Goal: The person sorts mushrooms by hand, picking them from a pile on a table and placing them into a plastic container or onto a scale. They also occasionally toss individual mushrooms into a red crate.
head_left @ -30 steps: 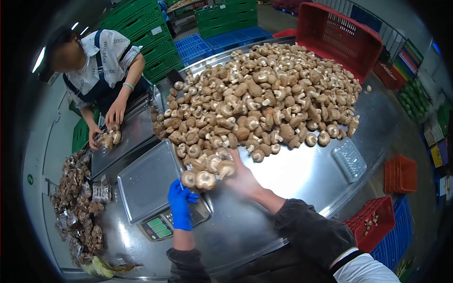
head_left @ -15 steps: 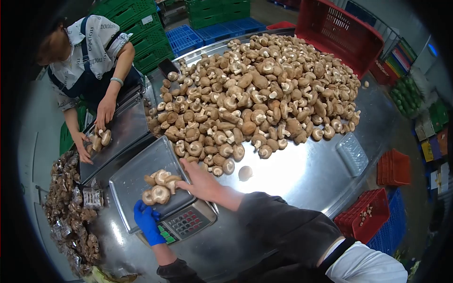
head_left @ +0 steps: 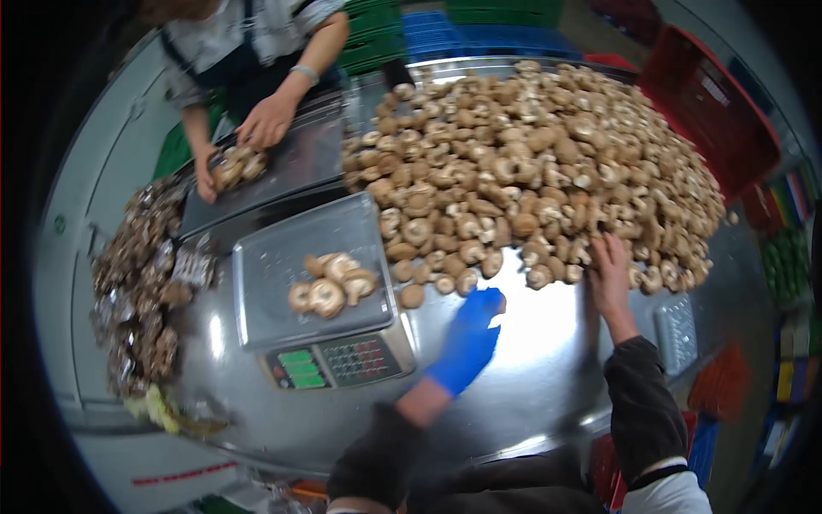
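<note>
My left hand (head_left: pixel 467 341), in a blue glove, is over the bare steel just in front of the pile. Its fingers are closed on a mushroom, of which a brown and white bit shows at the fingertips. My bare right hand (head_left: pixel 610 272) reaches into the near edge of the mushroom pile (head_left: pixel 548 154), fingers stretched out and touching mushrooms; motion blurs the fingertips. On the steel pan of the digital scale (head_left: pixel 265 300) lies a small group of mushrooms (head_left: pixel 328 295). The scale's keypad and green displays (head_left: pixel 301 368) face me.
Across the table, a person's hands (head_left: pixel 265 124) hold mushrooms over another metal surface. Bagged mushrooms (head_left: pixel 141 283) heap up at left. A clear plastic tray (head_left: pixel 676 336) lies at right, and a red crate (head_left: pixel 711 111) tilts behind the pile.
Both my hands have left the scale and moved right to the pile. The group of mushrooms stays on the pan. The loose mushroom's spot is now at my gloved hand. The view has shifted.
</note>
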Demonstrator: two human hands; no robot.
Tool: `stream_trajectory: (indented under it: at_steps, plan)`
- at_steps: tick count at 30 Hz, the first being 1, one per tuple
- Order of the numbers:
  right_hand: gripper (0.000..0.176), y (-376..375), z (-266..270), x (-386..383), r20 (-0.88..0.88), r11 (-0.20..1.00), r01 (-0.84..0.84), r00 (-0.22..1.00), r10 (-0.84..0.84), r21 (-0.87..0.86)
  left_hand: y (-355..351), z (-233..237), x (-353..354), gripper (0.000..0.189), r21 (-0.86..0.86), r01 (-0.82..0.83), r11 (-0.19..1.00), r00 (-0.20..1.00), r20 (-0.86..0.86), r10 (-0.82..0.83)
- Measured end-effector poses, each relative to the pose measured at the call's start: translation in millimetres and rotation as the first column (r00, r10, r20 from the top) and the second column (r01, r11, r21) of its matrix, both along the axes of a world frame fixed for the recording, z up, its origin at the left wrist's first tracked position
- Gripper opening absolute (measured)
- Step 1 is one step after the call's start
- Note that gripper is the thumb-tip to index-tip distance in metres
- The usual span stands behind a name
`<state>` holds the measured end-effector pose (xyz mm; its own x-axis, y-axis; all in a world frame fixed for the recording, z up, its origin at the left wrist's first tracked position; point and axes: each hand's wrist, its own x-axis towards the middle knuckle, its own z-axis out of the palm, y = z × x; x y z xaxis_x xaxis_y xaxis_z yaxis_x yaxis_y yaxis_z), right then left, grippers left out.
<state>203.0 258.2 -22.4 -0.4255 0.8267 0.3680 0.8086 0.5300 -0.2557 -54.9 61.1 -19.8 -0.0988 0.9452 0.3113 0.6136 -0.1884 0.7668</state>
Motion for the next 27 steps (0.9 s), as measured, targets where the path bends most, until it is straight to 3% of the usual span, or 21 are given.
stream_trajectory:
  at_steps: [1,3,5,7,9,11,13,15,17,19,21,23,25,26,27]
  plan:
    - [0.066,-3,6,-1,-0.023,1.000,0.010,1.000,-0.010,-0.014,12,-6,19,0.057,-0.102,-0.077,0.992,0.978,-0.203,0.055]
    - [0.066,-10,14,-7,-0.083,0.999,0.046,0.995,-0.048,-0.028,31,-26,36,0.054,-0.231,-0.105,0.967,0.881,-0.473,-0.017]
    - [0.064,-28,32,-19,-0.216,0.992,0.078,0.971,-0.099,-0.104,38,-30,34,0.050,-0.219,-0.099,0.971,0.852,-0.522,-0.031]
    - [0.061,-41,38,-27,-0.341,0.986,0.045,0.935,-0.098,-0.159,31,-30,30,0.046,-0.185,-0.102,0.977,0.900,-0.436,0.011]
    - [0.060,-54,46,-43,-0.324,0.989,0.009,0.945,-0.056,-0.147,15,-4,27,0.045,-0.162,-0.105,0.981,0.989,-0.117,0.087]
    - [0.058,-63,50,-62,-0.315,0.993,-0.019,0.949,-0.019,-0.118,-9,30,11,0.047,-0.123,-0.134,0.983,0.990,-0.070,0.126]
    - [0.058,-69,55,-81,-0.467,0.979,-0.155,0.881,0.077,-0.133,-41,60,-13,0.049,-0.106,-0.282,0.954,0.941,0.163,0.296]
    - [0.055,-85,77,-119,-0.562,0.934,-0.330,0.802,0.202,-0.135,-64,84,-61,0.052,0.108,-0.445,0.889,0.887,-0.087,0.454]
    - [0.058,-102,91,-161,-0.558,0.847,-0.515,0.745,0.367,-0.131,-82,106,-113,0.050,0.176,-0.596,0.783,0.803,0.124,0.583]
    - [0.058,-128,110,-213,-0.643,0.730,-0.660,0.640,0.421,-0.178,-89,114,-166,0.050,0.184,-0.710,0.680,0.703,0.129,0.699]
    - [0.060,-146,125,-261,-0.664,0.630,-0.762,0.549,0.507,-0.150,-85,117,-207,0.049,0.204,-0.700,0.685,0.711,0.111,0.694]
    - [0.059,-157,133,-301,-0.630,0.610,-0.781,0.544,0.554,-0.138,-75,109,-235,0.049,0.223,-0.696,0.683,0.712,0.092,0.696]
    - [0.057,-161,122,-330,-0.561,0.604,-0.791,0.545,0.623,-0.097,-69,85,-258,0.045,0.075,-0.661,0.746,0.724,-0.196,0.661]
    - [0.059,-158,99,-340,-0.462,0.609,-0.787,0.578,0.673,-0.098,-69,71,-266,0.042,-0.124,-0.577,0.807,0.816,-0.052,0.576]
    - [0.059,-159,95,-342,-0.456,0.607,-0.789,0.577,0.677,-0.096,-68,67,-262,0.042,-0.120,-0.579,0.806,0.815,-0.046,0.578]
